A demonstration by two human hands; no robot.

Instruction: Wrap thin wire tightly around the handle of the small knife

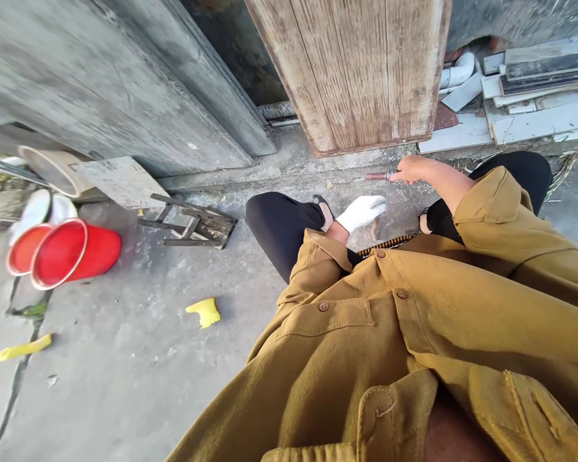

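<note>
My left hand [365,213], in a white knitted glove, is low between my knees with its fingers curled together. What they hold, if anything, is hidden. A small brownish piece [376,228] shows just below the glove's fingertips; I cannot tell whether they touch. My bare right hand [411,169] is closed around one end of a slim reddish-brown tool [376,176] with a ringed, lighter section near my fingers. Its tip points left, above the concrete near the wooden door's foot.
A weathered wooden door panel [361,77] stands in front. White boards [544,119] and a pipe [460,70] lie at right. To the left are a small wooden stool [192,224], red buckets [94,250] and yellow scraps [206,313] on the concrete.
</note>
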